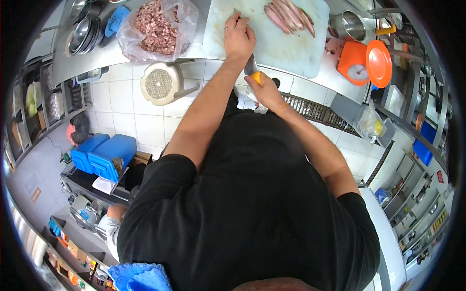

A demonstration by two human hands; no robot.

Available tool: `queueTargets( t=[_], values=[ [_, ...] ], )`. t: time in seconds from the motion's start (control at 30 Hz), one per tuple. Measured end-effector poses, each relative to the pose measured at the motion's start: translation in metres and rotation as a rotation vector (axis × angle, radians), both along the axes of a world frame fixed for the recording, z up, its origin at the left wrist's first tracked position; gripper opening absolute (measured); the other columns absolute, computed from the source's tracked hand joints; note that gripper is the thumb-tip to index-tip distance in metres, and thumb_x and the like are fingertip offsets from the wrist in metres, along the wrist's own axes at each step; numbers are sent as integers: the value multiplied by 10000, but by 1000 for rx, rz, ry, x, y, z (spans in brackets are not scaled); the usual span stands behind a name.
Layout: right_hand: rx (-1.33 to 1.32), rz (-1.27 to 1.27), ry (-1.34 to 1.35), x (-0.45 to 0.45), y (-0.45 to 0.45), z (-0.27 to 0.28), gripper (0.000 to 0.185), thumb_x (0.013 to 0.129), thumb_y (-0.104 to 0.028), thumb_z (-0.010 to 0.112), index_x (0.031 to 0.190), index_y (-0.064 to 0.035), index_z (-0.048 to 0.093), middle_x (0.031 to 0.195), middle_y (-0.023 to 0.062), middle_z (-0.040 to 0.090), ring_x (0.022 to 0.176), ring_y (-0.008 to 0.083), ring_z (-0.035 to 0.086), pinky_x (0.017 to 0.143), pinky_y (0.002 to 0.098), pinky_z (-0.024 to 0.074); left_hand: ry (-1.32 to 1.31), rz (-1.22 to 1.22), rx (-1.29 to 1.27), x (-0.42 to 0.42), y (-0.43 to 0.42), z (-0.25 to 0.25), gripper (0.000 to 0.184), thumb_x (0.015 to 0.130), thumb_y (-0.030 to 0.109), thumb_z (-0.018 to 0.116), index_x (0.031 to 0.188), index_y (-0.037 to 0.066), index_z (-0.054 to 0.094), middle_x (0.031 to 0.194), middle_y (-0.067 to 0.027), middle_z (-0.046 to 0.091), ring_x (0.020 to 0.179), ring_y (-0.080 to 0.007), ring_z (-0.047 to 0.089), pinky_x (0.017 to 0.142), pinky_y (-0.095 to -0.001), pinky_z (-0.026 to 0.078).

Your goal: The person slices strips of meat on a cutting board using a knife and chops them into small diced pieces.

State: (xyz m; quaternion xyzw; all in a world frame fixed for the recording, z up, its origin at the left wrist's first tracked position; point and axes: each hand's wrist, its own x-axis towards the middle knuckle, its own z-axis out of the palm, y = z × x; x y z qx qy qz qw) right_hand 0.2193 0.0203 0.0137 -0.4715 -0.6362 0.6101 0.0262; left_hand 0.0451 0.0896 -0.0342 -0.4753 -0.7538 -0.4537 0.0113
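My right hand (264,92) is closed around the yellow handle of a knife (251,66) at the near edge of the white cutting board (272,56). The blade points away from me and runs under my left wrist, so most of it is hidden. Over the board's left part, my left hand (240,39) reaches forward, palm down, fingers somewhat apart. A small dark tip shows just past those fingers; whether it belongs to the knife I cannot tell. Long pink strips of meat (290,15) lie together at the board's far side, right of my left hand.
Left of the board sits a clear plastic bag of chopped meat (156,29), then a blue cloth (116,20) and stacked metal bowls (82,35). On the right are a steel pot (353,25) and an orange scale (353,63). A plastic stool (159,83) stands below the counter.
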Motion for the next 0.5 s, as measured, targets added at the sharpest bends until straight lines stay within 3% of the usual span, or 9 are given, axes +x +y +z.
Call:
queueTargets(
  t=[0.03,0.13,0.23,0.33,0.37,0.47,0.5],
  values=[
    [-97,-5,-9,-4,2,4,424,1061,-396,624,1098,25,596,748,123,657,486,213,625,442,359,506,5,25,19,-3,2,-2,215,892,73,655,1081,30,749,1326,-192,652,1180,-394,621,1009,-483,524],
    [2,27,25,-12,3,4,411,1059,-388,627,1093,21,600,740,120,653,490,216,622,466,364,509,-31,81,80,-8,5,-3,202,865,29,654,1040,13,753,1253,-174,676,1052,-347,660,925,-437,554],
    [29,33,22,-20,4,5,390,1051,-371,643,1083,16,604,728,127,648,494,220,615,494,375,501,-254,91,159,-18,6,8,227,826,-8,648,1030,0,747,1198,-187,688,1073,-377,640,927,-454,542],
    [232,50,123,-38,6,29,381,1041,-365,659,1059,11,601,717,140,642,497,227,607,512,385,487,-226,112,271,-43,8,44,229,810,-20,654,1020,-3,744,1175,-186,695,1017,-362,650,884,-440,548],
    [43,32,93,-52,11,61,401,1036,-385,668,1034,10,592,699,142,638,475,232,595,506,387,484,-119,118,324,-60,8,58,218,819,-12,650,1018,-6,741,1158,-186,698,1010,-361,654,876,-438,548],
    [151,141,162,-89,20,90,424,1038,-408,663,1017,8,584,670,129,625,454,232,586,504,387,491,60,217,466,-113,3,111,204,833,-20,643,1011,-1,741,1147,-192,697,1012,-362,653,861,-431,549],
    [157,179,170,-101,24,104,431,1041,-416,658,1010,8,585,649,123,613,426,228,570,491,388,482,61,250,435,-132,-4,119,231,892,1,624,1102,-19,718,1110,-197,698,995,-354,662,880,-426,544]
  ],
)
